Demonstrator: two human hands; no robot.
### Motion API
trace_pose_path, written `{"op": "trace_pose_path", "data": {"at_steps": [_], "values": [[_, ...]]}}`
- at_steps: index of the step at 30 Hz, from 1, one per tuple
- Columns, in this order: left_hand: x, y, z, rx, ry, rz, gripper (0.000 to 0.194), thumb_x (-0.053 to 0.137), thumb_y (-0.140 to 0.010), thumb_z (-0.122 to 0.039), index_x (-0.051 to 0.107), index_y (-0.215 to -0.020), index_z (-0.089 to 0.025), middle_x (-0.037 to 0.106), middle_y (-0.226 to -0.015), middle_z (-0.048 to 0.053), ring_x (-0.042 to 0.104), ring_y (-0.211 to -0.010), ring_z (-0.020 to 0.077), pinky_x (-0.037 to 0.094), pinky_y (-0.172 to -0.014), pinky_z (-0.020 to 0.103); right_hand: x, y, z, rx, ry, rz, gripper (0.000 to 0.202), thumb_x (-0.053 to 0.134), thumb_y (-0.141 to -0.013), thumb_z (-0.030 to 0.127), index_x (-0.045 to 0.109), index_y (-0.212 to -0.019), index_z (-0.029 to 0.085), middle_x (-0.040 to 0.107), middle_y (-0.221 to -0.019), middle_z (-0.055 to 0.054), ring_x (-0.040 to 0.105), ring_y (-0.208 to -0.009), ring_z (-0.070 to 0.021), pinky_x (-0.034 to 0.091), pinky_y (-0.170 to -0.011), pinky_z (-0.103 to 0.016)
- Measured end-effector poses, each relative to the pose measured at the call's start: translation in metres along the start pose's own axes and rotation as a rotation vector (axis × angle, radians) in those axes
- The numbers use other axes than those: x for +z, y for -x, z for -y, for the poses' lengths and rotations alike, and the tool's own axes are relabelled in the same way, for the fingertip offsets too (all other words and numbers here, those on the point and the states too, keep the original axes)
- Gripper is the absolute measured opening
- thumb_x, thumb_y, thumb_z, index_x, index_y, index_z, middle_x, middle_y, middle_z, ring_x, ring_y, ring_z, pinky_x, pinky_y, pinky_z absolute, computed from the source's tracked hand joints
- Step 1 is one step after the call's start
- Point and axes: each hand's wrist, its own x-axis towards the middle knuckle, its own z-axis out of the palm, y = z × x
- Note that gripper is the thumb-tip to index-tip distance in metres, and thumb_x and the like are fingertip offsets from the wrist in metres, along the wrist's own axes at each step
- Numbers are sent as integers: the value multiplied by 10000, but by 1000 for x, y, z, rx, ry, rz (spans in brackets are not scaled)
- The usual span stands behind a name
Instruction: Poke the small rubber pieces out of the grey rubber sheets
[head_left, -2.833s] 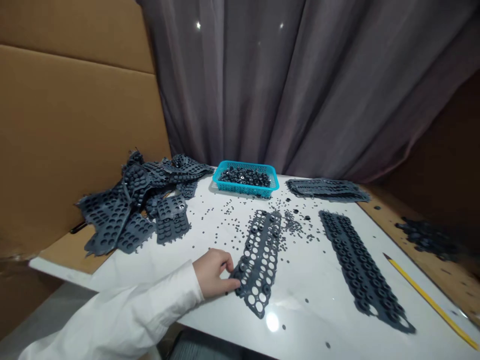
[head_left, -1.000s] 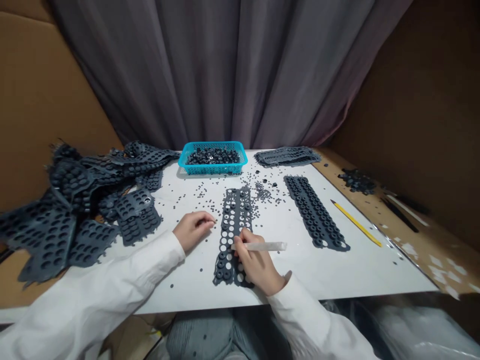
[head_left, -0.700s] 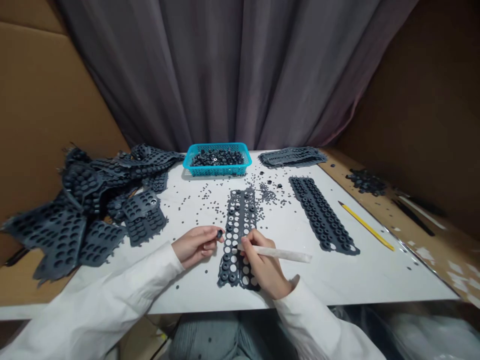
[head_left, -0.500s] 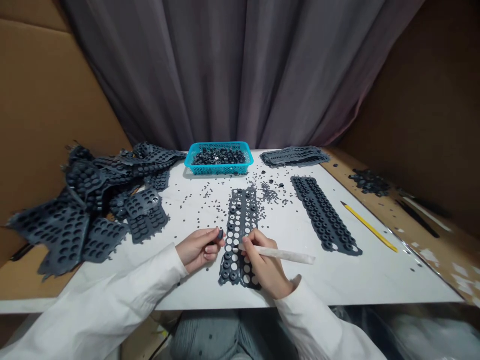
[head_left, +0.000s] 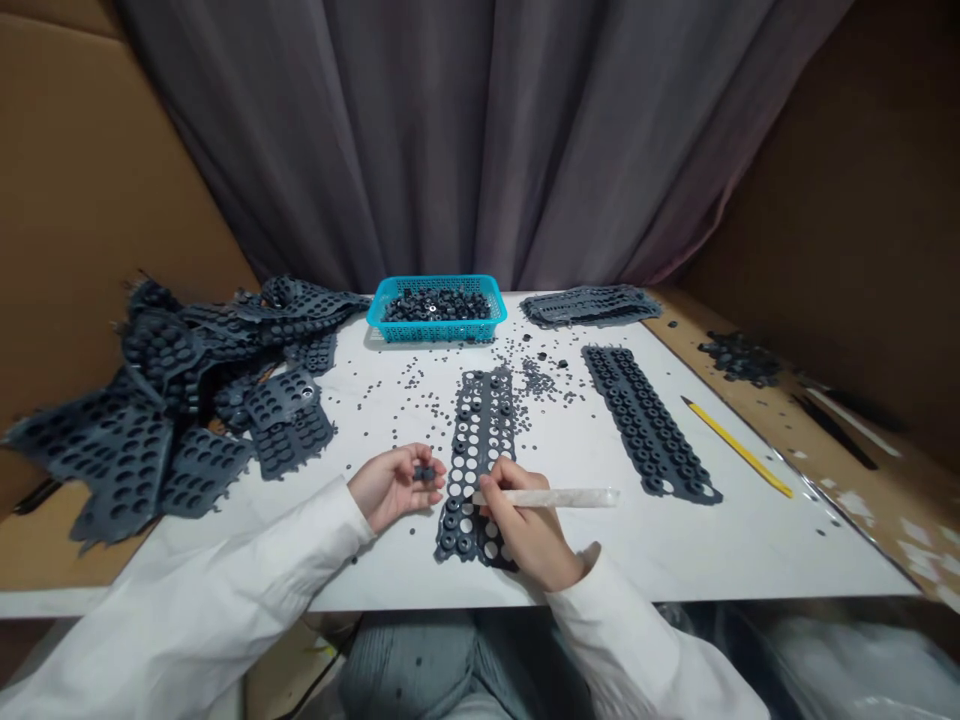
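My left hand [head_left: 394, 488] is turned palm up with curled fingers, holding small dark rubber pieces [head_left: 424, 473] against them. It hovers just left of a dark grey perforated rubber sheet [head_left: 486, 430] that lies on the white table. Several ring-shaped rubber parts sit along that sheet, while many of its other holes show white. My right hand [head_left: 529, 520] grips a white pen-like stick [head_left: 574, 498] in a writing grasp. Its tip is over the sheet's lower middle, close to a hole; whether it touches cannot be made out.
A blue basket [head_left: 439, 330] of small dark parts stands at the back. Torn perforated sheets [head_left: 202, 400] are heaped left. Rightward lie a second sheet [head_left: 649, 420], a stack of strips [head_left: 589, 305] and a yellow pencil [head_left: 735, 445]. Tiny dark discs [head_left: 538, 380] are scattered about.
The left hand has rolled from a thumb-and-finger pinch into a more open cupped curl, showing the rubber pieces. The right hand's stick has tilted flatter and its tip shifted slightly left.
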Motion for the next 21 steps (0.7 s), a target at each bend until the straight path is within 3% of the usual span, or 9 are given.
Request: {"op": "trace_pose_path", "data": {"at_steps": [2,4,8,10,14,18,21], "values": [[-1,-1,-1,22,-127,5,157,452,-526,-117,465,-679,-150,532,-630,4,495,-534,99,400,-508,210,1,0,0,13,31,25,268,452,-862,308,409,-620,202,544,-530,39,514,-482,-112,370,-505,-215],[-1,0,-1,110,-417,21,89,498,-579,-155,484,-666,-150,479,-570,-26,419,-477,79,325,-459,189,1,0,0,4,84,42,266,448,-859,283,407,-610,201,539,-520,39,509,-479,-111,362,-508,-215],[6,2,-4,488,-1190,49,79,590,-657,-206,591,-702,-141,516,-583,-24,435,-514,92,340,-506,206,1,-1,1,-32,154,63,266,440,-848,251,414,-589,198,523,-508,33,488,-498,-114,345,-512,-220],[11,2,-8,597,-1393,100,81,591,-692,-208,621,-730,-144,549,-610,-15,475,-557,105,362,-543,209,1,-1,2,-32,161,66,261,435,-852,254,419,-598,198,523,-517,32,481,-505,-114,340,-514,-222],[15,-2,-17,628,-1532,259,150,482,-770,-126,631,-773,-148,602,-661,3,524,-622,119,391,-623,216,1,-1,2,-36,170,76,256,433,-848,240,417,-596,197,515,-534,30,476,-519,-115,335,-519,-225],[12,-6,-21,581,-1564,350,319,373,-724,-8,608,-876,-159,571,-616,-28,489,-535,96,382,-566,189,1,-2,2,-46,160,76,253,426,-833,212,403,-581,197,474,-520,37,452,-501,-108,321,-499,-223],[10,-6,-20,610,-1610,405,283,388,-752,-38,606,-884,-162,596,-678,-6,528,-608,113,407,-617,204,1,-2,3,-42,157,72,258,426,-829,207,385,-574,199,450,-510,42,436,-493,-104,310,-490,-221]]}}
